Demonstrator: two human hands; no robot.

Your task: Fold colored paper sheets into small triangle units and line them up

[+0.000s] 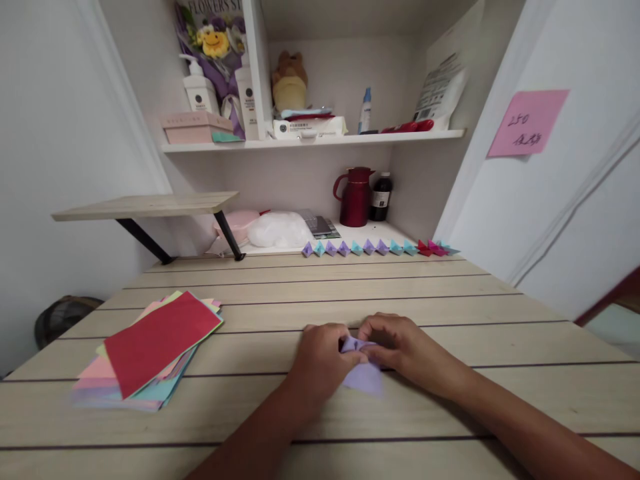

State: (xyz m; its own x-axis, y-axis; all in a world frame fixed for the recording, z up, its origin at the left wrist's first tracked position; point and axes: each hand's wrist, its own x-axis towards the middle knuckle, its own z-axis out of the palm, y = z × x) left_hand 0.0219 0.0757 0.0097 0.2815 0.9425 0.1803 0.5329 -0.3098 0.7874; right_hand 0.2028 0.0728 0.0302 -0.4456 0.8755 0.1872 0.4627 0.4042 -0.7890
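A partly folded piece of purple paper (364,379) is held low over the wooden table, in front of me. My left hand (325,353) pinches its left side between thumb and fingers. From the right, my right hand (393,340) grips the other side, its thumb close to the left thumb. The upper part of the paper is bent up between both hands, and some of it is hidden by the fingers. Its lower part fans out toward me, slightly blurred.
A stack of coloured paper (163,343), red on top, lies at the left. Several small folded paper pieces (369,247) line the table's back edge. A raised wooden shelf (150,205) stands back left. Behind are a red jug (356,197) and a dark bottle (381,197).
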